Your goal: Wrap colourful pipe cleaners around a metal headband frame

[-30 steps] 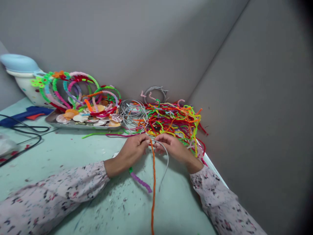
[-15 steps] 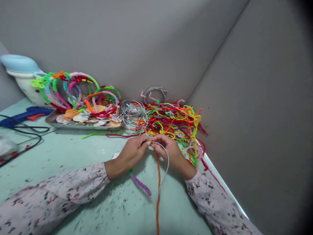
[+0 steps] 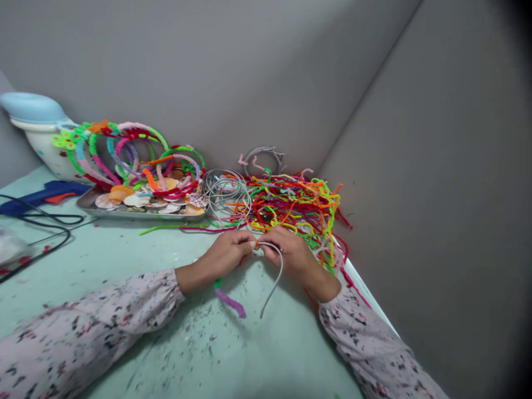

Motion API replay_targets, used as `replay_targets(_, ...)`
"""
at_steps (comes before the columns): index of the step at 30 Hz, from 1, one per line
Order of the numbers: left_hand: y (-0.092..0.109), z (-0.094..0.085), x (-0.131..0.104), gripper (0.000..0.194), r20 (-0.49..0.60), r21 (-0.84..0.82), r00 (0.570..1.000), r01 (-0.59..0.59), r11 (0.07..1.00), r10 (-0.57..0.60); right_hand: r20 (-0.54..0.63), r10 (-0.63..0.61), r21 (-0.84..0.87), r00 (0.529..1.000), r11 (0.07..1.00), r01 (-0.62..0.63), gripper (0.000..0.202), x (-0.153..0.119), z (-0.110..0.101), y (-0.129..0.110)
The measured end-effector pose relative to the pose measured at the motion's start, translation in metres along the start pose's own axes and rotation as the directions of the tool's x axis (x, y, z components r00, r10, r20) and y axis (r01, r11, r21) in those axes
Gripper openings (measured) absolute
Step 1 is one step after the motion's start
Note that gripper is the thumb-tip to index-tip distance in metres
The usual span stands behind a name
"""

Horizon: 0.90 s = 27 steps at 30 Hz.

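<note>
My left hand (image 3: 228, 252) pinches a thin grey wire (image 3: 278, 277) at a spot wound with orange pipe cleaner. From that spot the bare wire curves out to the right and hangs down, its end free. Below my left palm shows a stretch covered in green and purple pipe cleaner (image 3: 230, 303); the part between is hidden by the hand. My right hand (image 3: 293, 256) is closed at the same spot, its fingertips almost meeting the left ones, on the orange pipe cleaner (image 3: 311, 299). The strand's loose length shows under my right wrist.
A metal tray (image 3: 141, 216) of shells and finished hoops (image 3: 137, 130) stands at the back left. Beside it lie coiled wires (image 3: 228, 194) and a heap of pipe cleaners (image 3: 295, 205). A blue glue gun (image 3: 37, 198), black cord (image 3: 62, 238) and lidded bin (image 3: 50, 147) are left.
The orange strand's long tail, which hung straight down toward me, has swung right, under my right wrist. The wire's free end and the purple part have shifted slightly left.
</note>
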<state>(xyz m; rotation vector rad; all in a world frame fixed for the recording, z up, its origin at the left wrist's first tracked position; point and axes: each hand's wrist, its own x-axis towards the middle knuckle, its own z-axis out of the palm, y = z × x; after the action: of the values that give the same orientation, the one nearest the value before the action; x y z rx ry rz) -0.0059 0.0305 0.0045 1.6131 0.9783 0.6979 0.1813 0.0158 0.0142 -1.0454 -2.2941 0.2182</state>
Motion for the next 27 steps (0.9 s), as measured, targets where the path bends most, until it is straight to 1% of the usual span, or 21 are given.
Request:
replay_targets(5, -0.002, -0.003, 0.004, 0.022, 0.104, -0.127, 0.994, 0.049, 0.991, -0.036, 0.021, -0.045, -0.040, 0.999, 0.998, 0.046, 0.015, -0.001, -0.002, 0.004)
replay_targets(10, 0.001, -0.006, 0.006, 0.020, 0.223, -0.272, 0.969, 0.165, 0.948, -0.105, 0.080, -0.073, -0.065, 0.994, 0.995, 0.079, 0.017, -0.002, -0.010, 0.003)
replay_targets(13, 0.003, -0.009, 0.007, 0.017, 0.283, -0.286, 0.953, 0.195, 0.938, -0.112, 0.118, -0.090, -0.089, 0.989, 0.991, 0.101, 0.022, -0.002, -0.015, 0.000)
replay_targets(15, 0.003, -0.012, 0.007, 0.015, 0.321, -0.292, 0.941, 0.203, 0.934, -0.104, 0.137, -0.098, -0.124, 0.986, 0.986, 0.115, 0.021, -0.002, -0.017, -0.003)
replay_targets(16, 0.003, -0.014, 0.008, 0.012, 0.384, -0.277, 0.913, 0.252, 0.927, -0.133, 0.148, -0.103, -0.148, 0.984, 0.981, 0.125, 0.019, -0.003, -0.018, -0.004)
replay_targets(17, 0.002, -0.016, 0.008, 0.012, 0.423, -0.265, 0.891, 0.294, 0.918, -0.163, 0.158, -0.112, -0.175, 0.981, 0.975, 0.139, 0.017, -0.003, -0.018, -0.006)
replay_targets(19, 0.001, -0.018, 0.007, 0.013, 0.460, -0.288, 0.862, 0.372, 0.883, -0.213, 0.176, -0.130, -0.228, 0.976, 0.959, 0.169, 0.015, -0.003, -0.019, -0.009)
replay_targets(20, 0.001, -0.020, 0.006, 0.013, 0.474, -0.317, 0.854, 0.393, 0.863, -0.215, 0.183, -0.139, -0.248, 0.973, 0.951, 0.183, 0.015, -0.002, -0.019, -0.011)
replay_targets(23, 0.000, -0.022, 0.004, 0.013, 0.552, -0.383, 0.813, 0.446, 0.809, -0.187, 0.185, -0.165, -0.281, 0.969, 0.936, 0.213, 0.017, -0.001, -0.021, -0.014)
replay_targets(27, -0.006, -0.024, 0.005, 0.011, 0.658, -0.439, 0.743, 0.511, 0.739, -0.123, 0.187, -0.194, -0.265, 0.963, 0.934, 0.240, 0.019, 0.001, -0.025, -0.020)
